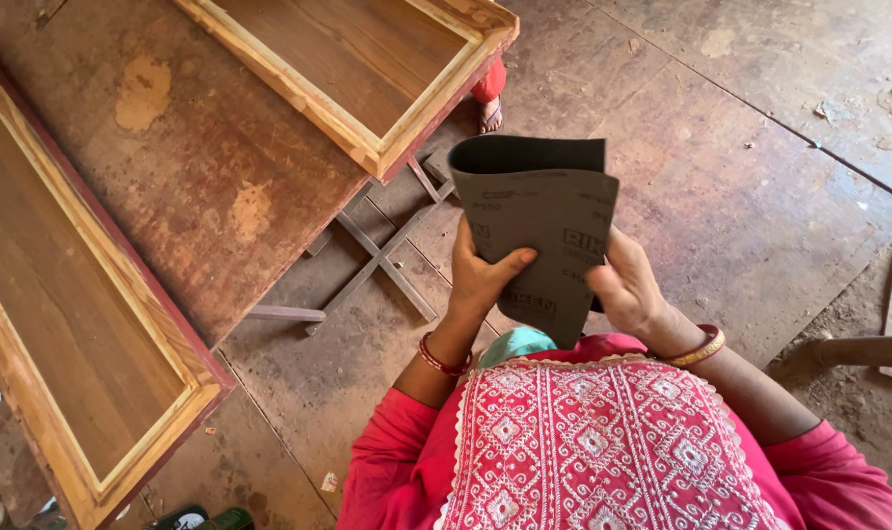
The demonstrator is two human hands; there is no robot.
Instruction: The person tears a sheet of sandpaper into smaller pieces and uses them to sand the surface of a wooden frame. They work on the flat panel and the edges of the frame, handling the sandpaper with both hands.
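Both hands hold a dark grey sheet of sandpaper (539, 221) up in front of the chest, folded over so that its top edge curls back on itself. The left hand (480, 280) grips the sheet's left side, thumb pressed across the front and the fingers closed behind it; the right hand (627, 290) clasps the right edge, fingers wrapped behind the sheet, thumb at its edge. The sheet hangs in the air above the floor (740, 167), touching nothing but the hands. That floor is worn, reddish-brown boarding, dusty and scuffed, with seams running diagonally and small bits of debris scattered over it. To the left stands a workbench (200, 177) with a scratched, stained brown top showing pale patches where the finish has gone. Two wooden panel frames lie on it: one large frame (63, 314) along the left edge, with a light border around a darker panel, and a second frame (367, 69) at the top, its corner overhanging the bench. Grey metal legs (382, 260) cross beneath the bench edge.
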